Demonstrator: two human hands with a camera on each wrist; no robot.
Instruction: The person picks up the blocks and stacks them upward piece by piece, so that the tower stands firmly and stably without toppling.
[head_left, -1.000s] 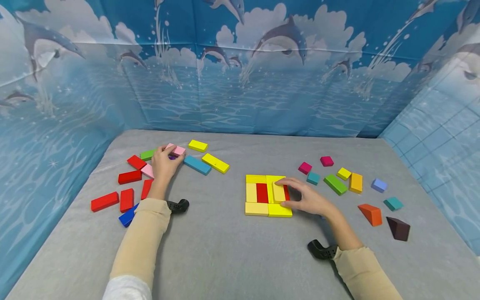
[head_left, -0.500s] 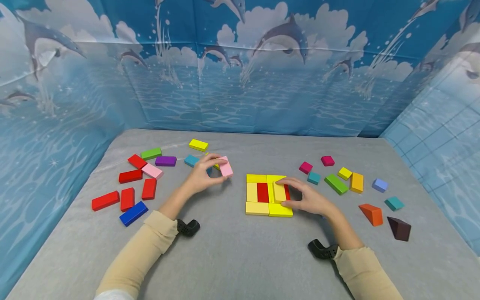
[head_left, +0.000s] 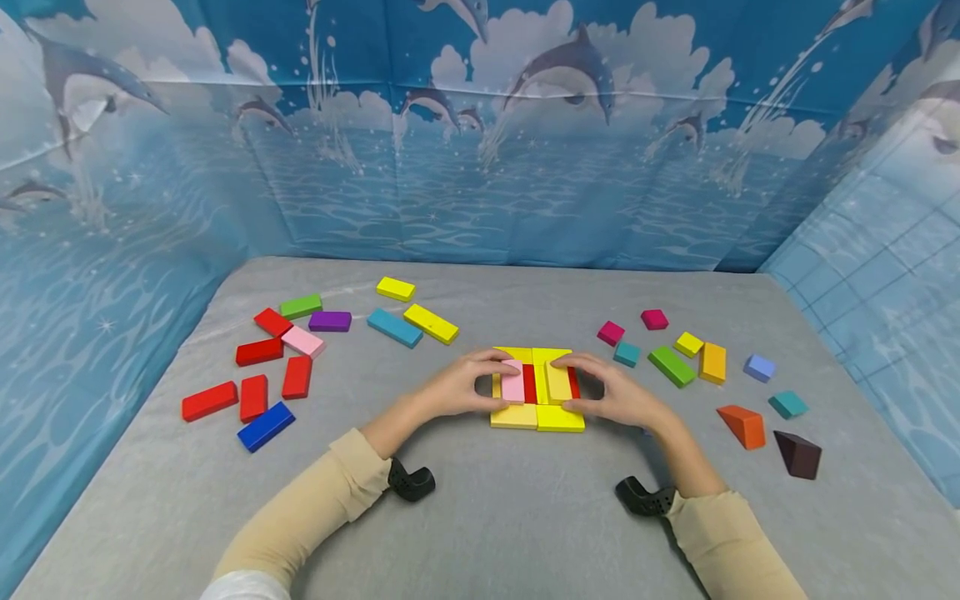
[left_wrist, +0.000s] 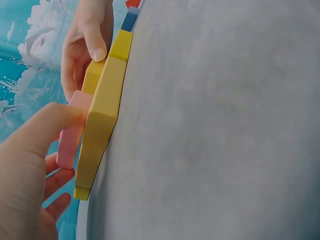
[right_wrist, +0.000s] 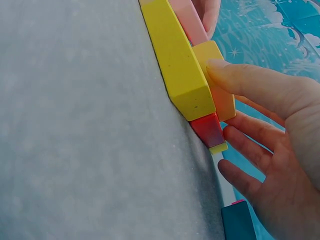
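A flat layer of yellow and red blocks (head_left: 513, 417) lies on the grey cloth. My left hand (head_left: 459, 385) pinches a pink block (head_left: 512, 383) by its ends, lengthwise over the left side of this layer. In the left wrist view the pink block (left_wrist: 74, 131) sits right at the top of the yellow blocks, my thumb on its near end. My right hand (head_left: 611, 390) holds a pale yellow block (head_left: 557, 384) between thumb and fingers on the right side of the layer. A strip of red block (head_left: 529, 384) shows between the two held blocks.
Left of the layer lie several red blocks (head_left: 254, 398), a blue block (head_left: 266, 427), a purple block (head_left: 330, 322) and a light blue block (head_left: 394, 327). At right are a green block (head_left: 672, 367), an orange wedge (head_left: 742, 427) and a dark brown wedge (head_left: 797, 455). A dolphin-print curtain (head_left: 480, 192) stands behind.
My left hand has picked up the pink block from the far left pile and carried it right, turning it, onto the left side of the layer. The right hand has stayed in place.
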